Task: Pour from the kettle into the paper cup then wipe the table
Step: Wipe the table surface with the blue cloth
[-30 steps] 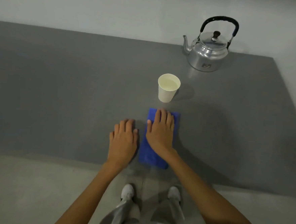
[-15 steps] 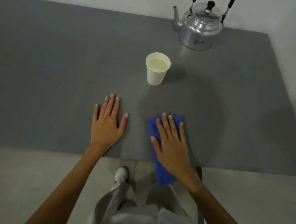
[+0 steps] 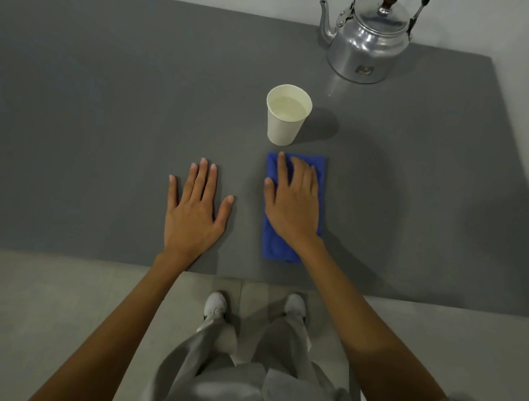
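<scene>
A shiny metal kettle [image 3: 366, 41] with a black handle stands at the far right of the grey table [image 3: 106, 111]. A white paper cup [image 3: 286, 115] holding pale liquid stands upright in the middle. Just in front of the cup lies a folded blue cloth [image 3: 273, 241]. My right hand [image 3: 293, 202] lies flat on the cloth, fingers pointing toward the cup. My left hand [image 3: 195, 206] rests flat on the bare table to the left of the cloth, fingers spread, holding nothing.
The table's near edge runs just below my wrists, with pale floor, grey trousers and white shoes [image 3: 216, 305] under it. A light wall stands behind the kettle and along the table's right side.
My right hand has pushed the blue cloth away from the table's front edge, forward to just in front of the cup. My left hand has stayed flat on the table.
</scene>
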A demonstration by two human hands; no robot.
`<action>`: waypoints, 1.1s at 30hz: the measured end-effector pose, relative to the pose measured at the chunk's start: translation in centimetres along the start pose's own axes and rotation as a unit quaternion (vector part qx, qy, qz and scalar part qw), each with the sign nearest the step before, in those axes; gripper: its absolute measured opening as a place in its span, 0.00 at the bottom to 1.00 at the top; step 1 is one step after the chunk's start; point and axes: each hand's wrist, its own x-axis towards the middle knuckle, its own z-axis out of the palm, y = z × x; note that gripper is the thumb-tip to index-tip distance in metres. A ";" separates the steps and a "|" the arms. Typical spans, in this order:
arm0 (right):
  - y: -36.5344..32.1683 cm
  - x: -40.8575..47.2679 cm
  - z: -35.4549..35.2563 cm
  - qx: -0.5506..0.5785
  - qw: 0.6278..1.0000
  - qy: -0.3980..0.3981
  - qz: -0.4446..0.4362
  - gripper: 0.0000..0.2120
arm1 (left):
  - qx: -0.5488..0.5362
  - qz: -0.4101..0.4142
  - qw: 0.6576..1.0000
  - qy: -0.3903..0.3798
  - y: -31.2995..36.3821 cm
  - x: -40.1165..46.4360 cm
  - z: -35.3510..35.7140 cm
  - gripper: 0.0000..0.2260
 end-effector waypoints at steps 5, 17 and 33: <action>-1.4 -4.5 0.6 0.016 0.992 -0.046 -0.113 0.23 | -0.007 -0.008 1.000 0.004 -0.6 -1.0 -0.1 0.31; 10.9 -2.1 -2.9 -0.019 0.999 -0.026 0.034 0.24 | -0.006 0.006 1.000 -0.007 0.2 -1.0 0.3 0.30; 7.7 7.0 -1.3 -0.004 0.997 -0.053 -0.059 0.23 | -0.003 -0.011 1.000 -0.003 -0.7 -0.3 -0.2 0.31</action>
